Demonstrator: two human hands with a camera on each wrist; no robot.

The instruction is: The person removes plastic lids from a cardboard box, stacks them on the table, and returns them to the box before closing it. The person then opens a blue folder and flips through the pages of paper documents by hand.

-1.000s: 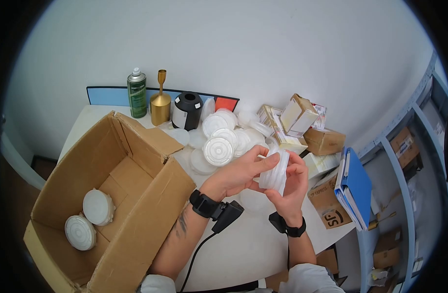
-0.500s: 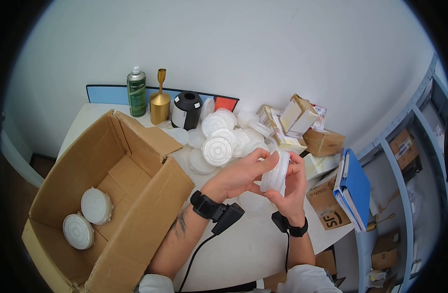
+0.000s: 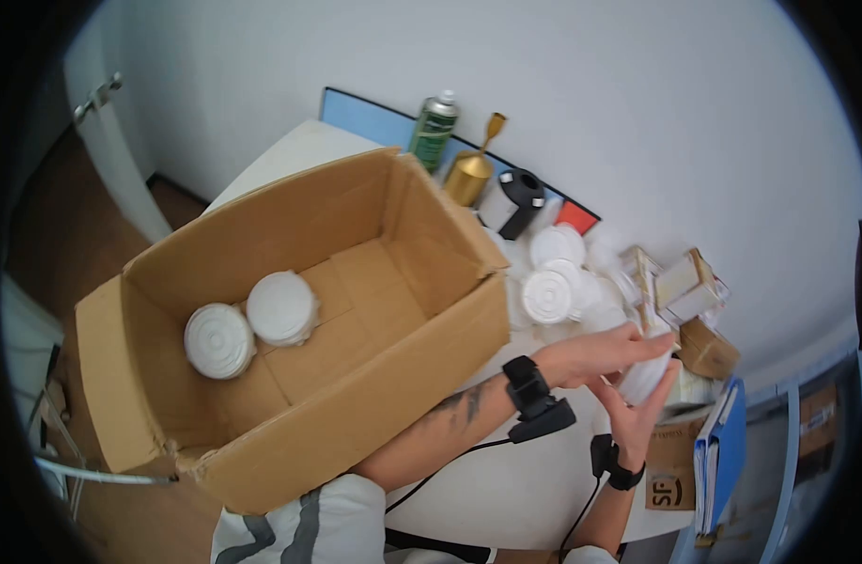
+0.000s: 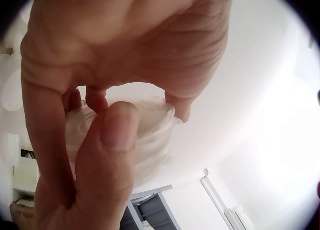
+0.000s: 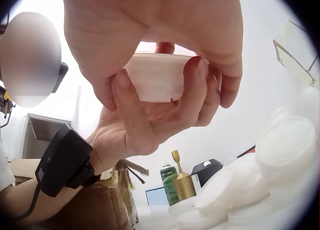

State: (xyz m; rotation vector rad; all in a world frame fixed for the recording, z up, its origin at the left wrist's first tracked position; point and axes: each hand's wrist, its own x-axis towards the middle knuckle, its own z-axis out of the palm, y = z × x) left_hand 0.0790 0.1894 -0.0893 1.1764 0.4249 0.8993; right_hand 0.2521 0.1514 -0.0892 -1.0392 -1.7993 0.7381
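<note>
A stack of round translucent white plastic lids (image 3: 645, 376) is held up over the right side of the table. My left hand (image 3: 592, 357) grips one side of it, thumb and fingers around the rim. My right hand (image 3: 635, 416) grips it from the other side. In the right wrist view the stack (image 5: 156, 77) is between the fingers of both hands; in the left wrist view a thumb partly hides the stacked rims (image 4: 150, 135). Two more stacks, a left one (image 3: 219, 341) and a right one (image 3: 282, 308), lie in the open cardboard box (image 3: 421, 395).
Behind the hands spreads a heap of loose white lids (image 3: 548, 296). A green spray can (image 3: 434, 133), a gold candlestick (image 3: 470, 179) and a black-and-white container (image 3: 512, 202) line the back. Small boxes (image 3: 691, 289) and a blue binder (image 3: 722, 461) stand at the right.
The head view has swung left, so the box now sits nearer the middle and the hands farther right. Both hands still hold the lid stack.
</note>
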